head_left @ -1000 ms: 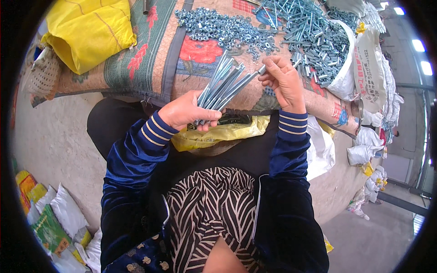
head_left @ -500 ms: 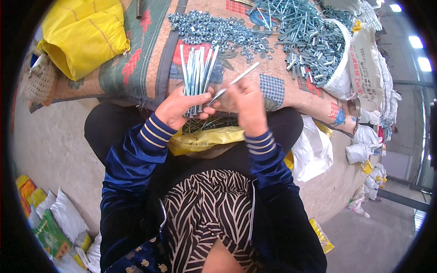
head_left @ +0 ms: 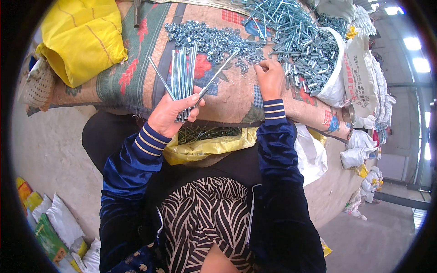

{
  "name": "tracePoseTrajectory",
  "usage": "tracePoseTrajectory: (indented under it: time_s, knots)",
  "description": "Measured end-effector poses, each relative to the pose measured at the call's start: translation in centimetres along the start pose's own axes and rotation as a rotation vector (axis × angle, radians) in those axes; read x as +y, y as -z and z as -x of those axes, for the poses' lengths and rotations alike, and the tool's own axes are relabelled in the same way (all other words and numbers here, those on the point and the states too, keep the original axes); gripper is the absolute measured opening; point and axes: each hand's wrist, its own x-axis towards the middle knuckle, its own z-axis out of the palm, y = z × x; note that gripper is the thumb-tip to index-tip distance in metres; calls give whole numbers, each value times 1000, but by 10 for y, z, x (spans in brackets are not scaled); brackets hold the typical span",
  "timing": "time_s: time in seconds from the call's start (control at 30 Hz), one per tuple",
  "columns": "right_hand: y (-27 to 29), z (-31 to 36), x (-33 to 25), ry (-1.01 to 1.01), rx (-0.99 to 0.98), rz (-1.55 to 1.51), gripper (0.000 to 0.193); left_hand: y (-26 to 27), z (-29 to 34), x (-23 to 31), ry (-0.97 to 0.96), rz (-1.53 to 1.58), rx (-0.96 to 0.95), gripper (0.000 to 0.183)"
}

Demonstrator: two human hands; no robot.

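Note:
A bundle of long silver bolts [head_left: 182, 70] stands fanned upward in my left hand [head_left: 175, 109], its fingers wrapped round their lower ends. One bolt leans out to the left. Another leans right, with a thicker metal sleeve [head_left: 203, 92] low on it by my thumb. My right hand [head_left: 271, 81] is over the patterned cloth, at the near right edge of a spread of small nuts and washers [head_left: 205, 38]. Its thumb and forefinger are pinched together; what lies between them, if anything, is too small to make out. Right of it lie many short metal sleeves [head_left: 307, 61].
Loose long bolts [head_left: 277, 18] are heaped at the far right, beside a white sack [head_left: 337, 68]. A yellow sack [head_left: 82, 41] lies at the far left. Between my legs sits an open yellow bag [head_left: 205, 148] with dark rods inside. A metal tube [head_left: 137, 13] lies at the back.
My right hand has let go of the bolt by the bundle and moved right, toward the nuts and sleeves. That bolt now leans in my left hand, which has shifted slightly left.

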Motion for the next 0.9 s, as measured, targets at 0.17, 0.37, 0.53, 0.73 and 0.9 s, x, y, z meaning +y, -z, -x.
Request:
tracePoseTrajectory:
  time_s: [0.17, 0.37, 0.53, 0.73, 0.9]
  knots:
    - [11, -6, 10, -90, -109, -125, 14, 4, 2, 5, -2, -5, 26, 24]
    - [-7, -16, -9, 109, -156, -184, 14, 4, 1, 6, -6, 2, 17, 25]
    - [-10, -16, -20, 160, -125, 99, 13, 7, 1, 6, -39, -25, 24, 27]
    - [-5, -15, -9, 191, -194, 52, 12, 11, 2, 5, -45, -15, 12, 27]
    - [2, -10, -9, 139, -174, -5, 12, 12, 4, 4, -38, -77, -63, 26]
